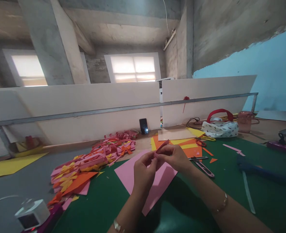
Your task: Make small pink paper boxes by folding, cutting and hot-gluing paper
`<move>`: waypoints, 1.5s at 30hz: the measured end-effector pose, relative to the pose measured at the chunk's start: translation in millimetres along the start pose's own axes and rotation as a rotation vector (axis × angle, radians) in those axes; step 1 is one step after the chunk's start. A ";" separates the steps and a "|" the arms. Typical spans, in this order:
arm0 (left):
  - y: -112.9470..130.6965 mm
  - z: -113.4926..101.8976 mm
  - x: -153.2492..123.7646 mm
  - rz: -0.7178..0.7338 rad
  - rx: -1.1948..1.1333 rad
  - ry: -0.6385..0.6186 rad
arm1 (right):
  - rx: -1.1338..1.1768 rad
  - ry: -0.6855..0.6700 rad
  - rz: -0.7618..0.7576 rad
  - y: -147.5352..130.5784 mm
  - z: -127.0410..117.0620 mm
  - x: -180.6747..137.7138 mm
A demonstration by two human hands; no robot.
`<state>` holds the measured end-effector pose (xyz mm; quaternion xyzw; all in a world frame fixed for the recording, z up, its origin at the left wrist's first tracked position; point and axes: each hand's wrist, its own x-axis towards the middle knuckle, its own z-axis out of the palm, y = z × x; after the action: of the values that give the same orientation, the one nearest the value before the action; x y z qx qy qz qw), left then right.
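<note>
Looks out on a bare concrete room [133,29] with a slanting column [49,42], bright windows [133,66] and a blue wall [274,61] at right. Faces white panels [96,97] and a grey metal rail [116,108] along the far edge of the table [263,127], near 1 dark phone [143,126] propped upright. Works over a green covering [96,197], with grey surface [2,191] at left. Has a heap of pink, orange and yellow paper pieces [92,158] at left; orange and yellow sheets [196,151], a pink cutter [206,170] and a patterned pouch [220,129] at right.

Holds a small pink paper strip [162,147] between 2 hands, above 1 large pink sheet [162,179]. Slants its long axis from lower left to upper right, pointing the free tip up toward the panels, past the right fingers. Pinches the lower end with the left hand [145,165], thumb against fingers; pinches farther along with the right hand [174,157]. Cannot make out the portion behind the fingertips.
</note>
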<state>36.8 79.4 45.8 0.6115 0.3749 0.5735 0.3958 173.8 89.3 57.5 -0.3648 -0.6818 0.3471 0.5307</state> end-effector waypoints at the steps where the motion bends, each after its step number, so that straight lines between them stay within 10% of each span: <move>1: 1.0 -0.1 0.1 -0.054 -0.064 -0.019 | -0.018 0.008 -0.003 0.1 -0.1 -0.3; 19: -9.8 -8.2 9.7 -0.232 -0.201 0.010 | -0.459 0.167 -0.070 -2.4 -7.8 1.2; 34: -7.0 -5.0 4.4 -0.294 -0.142 0.002 | -0.020 0.005 -0.044 -23.4 -4.0 -7.1; 40: -17.0 -9.7 5.3 -0.494 -0.158 -0.118 | -0.589 0.309 -0.170 -87.4 -75.2 -41.4; 45: -13.0 -8.5 4.8 -0.543 -0.162 -0.209 | -1.166 0.210 0.232 -33.5 -189.8 -105.3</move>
<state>28.6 89.5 36.2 0.5113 0.4349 0.4085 0.6185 372.8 -2.1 73.9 -0.6997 -0.6596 -0.0661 0.2664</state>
